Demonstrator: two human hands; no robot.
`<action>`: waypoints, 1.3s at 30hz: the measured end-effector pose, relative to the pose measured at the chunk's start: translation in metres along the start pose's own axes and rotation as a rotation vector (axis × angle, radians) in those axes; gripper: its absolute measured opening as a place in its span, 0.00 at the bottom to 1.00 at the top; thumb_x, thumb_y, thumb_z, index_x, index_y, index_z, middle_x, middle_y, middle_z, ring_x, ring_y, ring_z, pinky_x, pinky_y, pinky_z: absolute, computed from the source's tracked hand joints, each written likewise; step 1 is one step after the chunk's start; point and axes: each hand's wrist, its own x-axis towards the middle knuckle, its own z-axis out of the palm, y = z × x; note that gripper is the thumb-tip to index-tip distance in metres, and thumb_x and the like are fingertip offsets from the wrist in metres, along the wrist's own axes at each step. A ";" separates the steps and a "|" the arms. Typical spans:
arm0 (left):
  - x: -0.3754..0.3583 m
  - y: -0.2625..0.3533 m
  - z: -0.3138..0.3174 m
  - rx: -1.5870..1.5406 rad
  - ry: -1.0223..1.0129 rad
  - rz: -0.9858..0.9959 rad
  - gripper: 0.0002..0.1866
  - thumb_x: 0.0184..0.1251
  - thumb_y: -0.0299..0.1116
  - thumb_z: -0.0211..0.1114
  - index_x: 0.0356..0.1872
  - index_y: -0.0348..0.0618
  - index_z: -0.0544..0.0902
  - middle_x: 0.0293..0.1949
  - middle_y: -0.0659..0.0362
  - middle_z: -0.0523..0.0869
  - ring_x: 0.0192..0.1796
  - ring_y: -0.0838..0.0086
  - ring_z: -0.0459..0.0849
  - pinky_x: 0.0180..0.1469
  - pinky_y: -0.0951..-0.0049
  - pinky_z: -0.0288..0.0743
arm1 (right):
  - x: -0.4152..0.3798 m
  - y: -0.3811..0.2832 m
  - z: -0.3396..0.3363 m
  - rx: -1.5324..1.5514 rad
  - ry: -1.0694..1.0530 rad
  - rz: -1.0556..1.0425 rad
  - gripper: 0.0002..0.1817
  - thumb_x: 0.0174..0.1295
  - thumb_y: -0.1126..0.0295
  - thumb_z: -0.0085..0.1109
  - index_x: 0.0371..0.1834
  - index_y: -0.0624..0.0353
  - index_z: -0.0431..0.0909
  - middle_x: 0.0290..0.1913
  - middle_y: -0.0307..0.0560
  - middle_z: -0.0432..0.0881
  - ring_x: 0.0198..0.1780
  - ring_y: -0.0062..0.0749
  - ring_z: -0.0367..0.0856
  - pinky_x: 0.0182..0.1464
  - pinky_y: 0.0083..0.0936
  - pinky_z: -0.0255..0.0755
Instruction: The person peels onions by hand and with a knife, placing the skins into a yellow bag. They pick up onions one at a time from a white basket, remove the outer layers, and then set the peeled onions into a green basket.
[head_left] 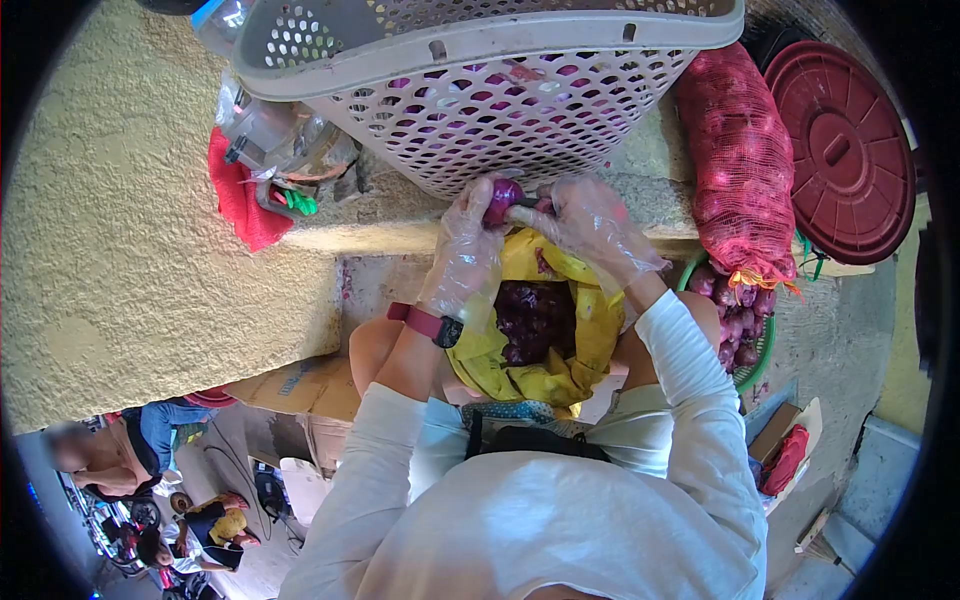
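Both my hands wear clear plastic gloves and meet in front of the basket, above an open yellow bag. My left hand (465, 245) is closed around a shiny purple-red onion (503, 201), with a watch on that wrist. Close against the onion, my right hand (597, 228) has its fingers bent round something narrow and dark that I cannot make out. Under my hands, between my knees, the yellow bag (595, 345) holds dark purple-red pieces, perhaps onions or their skins. A grey perforated plastic basket (480, 110) with onions showing through its holes stands just beyond.
At the right lies a red mesh sack of onions (740, 165), beside a dark red round lid (840, 150). Below the sack is a green basket (768, 350) of onions. Plastic containers (275, 140) sit left. Other people (215, 530) are at lower left.
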 end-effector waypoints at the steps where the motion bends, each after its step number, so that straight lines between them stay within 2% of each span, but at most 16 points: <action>1: 0.000 0.000 0.001 0.007 0.007 0.002 0.22 0.74 0.47 0.70 0.56 0.40 0.82 0.49 0.60 0.85 0.51 0.76 0.82 0.60 0.72 0.78 | 0.000 0.001 0.002 0.005 0.001 -0.001 0.31 0.62 0.36 0.67 0.32 0.59 0.90 0.29 0.58 0.86 0.35 0.57 0.86 0.41 0.46 0.78; 9: 0.001 -0.001 -0.001 0.010 0.005 0.001 0.21 0.75 0.47 0.70 0.56 0.40 0.81 0.50 0.60 0.84 0.51 0.76 0.82 0.58 0.72 0.79 | 0.000 -0.001 -0.001 0.039 -0.076 0.012 0.32 0.63 0.36 0.65 0.33 0.59 0.90 0.29 0.57 0.86 0.33 0.55 0.86 0.40 0.45 0.78; 11: 0.002 -0.003 -0.003 0.007 0.048 -0.018 0.22 0.75 0.47 0.70 0.57 0.40 0.81 0.50 0.59 0.84 0.51 0.74 0.83 0.58 0.72 0.79 | 0.002 0.006 0.009 -0.090 -0.021 -0.067 0.32 0.62 0.35 0.65 0.30 0.60 0.88 0.29 0.58 0.86 0.33 0.55 0.85 0.40 0.46 0.78; 15: 0.000 0.002 0.002 -0.016 0.080 -0.048 0.23 0.75 0.48 0.70 0.57 0.40 0.81 0.50 0.59 0.85 0.50 0.72 0.84 0.56 0.70 0.81 | 0.001 0.007 0.010 -0.156 -0.033 -0.143 0.35 0.60 0.33 0.65 0.29 0.60 0.87 0.28 0.57 0.86 0.32 0.55 0.85 0.39 0.46 0.77; 21: 0.005 -0.002 -0.003 -0.099 0.085 -0.058 0.23 0.75 0.50 0.69 0.56 0.40 0.81 0.48 0.59 0.84 0.47 0.71 0.85 0.52 0.68 0.83 | -0.003 0.007 0.006 0.030 0.044 -0.118 0.35 0.55 0.32 0.70 0.33 0.61 0.87 0.30 0.55 0.87 0.35 0.55 0.86 0.41 0.46 0.78; 23: 0.010 -0.007 -0.018 -0.072 -0.022 -0.079 0.34 0.74 0.52 0.67 0.67 0.35 0.70 0.56 0.46 0.83 0.56 0.56 0.86 0.63 0.56 0.84 | -0.003 0.003 0.004 -0.017 0.064 -0.101 0.34 0.54 0.34 0.72 0.33 0.61 0.87 0.30 0.55 0.87 0.36 0.54 0.87 0.42 0.45 0.79; 30: 0.007 -0.006 -0.010 -0.119 0.028 -0.122 0.31 0.78 0.52 0.63 0.65 0.35 0.70 0.54 0.45 0.83 0.56 0.55 0.86 0.59 0.56 0.86 | -0.001 0.001 0.006 0.038 0.075 -0.105 0.35 0.53 0.33 0.72 0.34 0.61 0.87 0.30 0.56 0.87 0.35 0.54 0.87 0.41 0.44 0.78; 32: 0.006 0.006 -0.009 -0.244 -0.064 -0.278 0.30 0.79 0.52 0.62 0.66 0.35 0.69 0.54 0.46 0.83 0.56 0.57 0.86 0.58 0.57 0.86 | -0.003 -0.003 -0.001 0.040 0.036 -0.060 0.36 0.52 0.32 0.73 0.35 0.61 0.87 0.29 0.56 0.87 0.34 0.54 0.87 0.41 0.44 0.78; 33: 0.004 0.011 -0.008 -0.245 -0.061 -0.278 0.30 0.79 0.52 0.62 0.66 0.35 0.69 0.54 0.46 0.83 0.56 0.57 0.86 0.58 0.57 0.86 | -0.003 -0.003 0.000 0.041 0.034 -0.061 0.36 0.52 0.32 0.73 0.35 0.61 0.87 0.29 0.56 0.87 0.34 0.54 0.87 0.41 0.44 0.78; 39: 0.006 0.022 -0.023 0.017 -0.154 -0.371 0.25 0.78 0.50 0.63 0.61 0.40 0.77 0.54 0.51 0.87 0.54 0.65 0.88 0.54 0.60 0.87 | 0.003 0.010 0.004 0.075 0.062 -0.201 0.36 0.51 0.32 0.73 0.34 0.61 0.86 0.29 0.56 0.86 0.34 0.56 0.86 0.39 0.45 0.78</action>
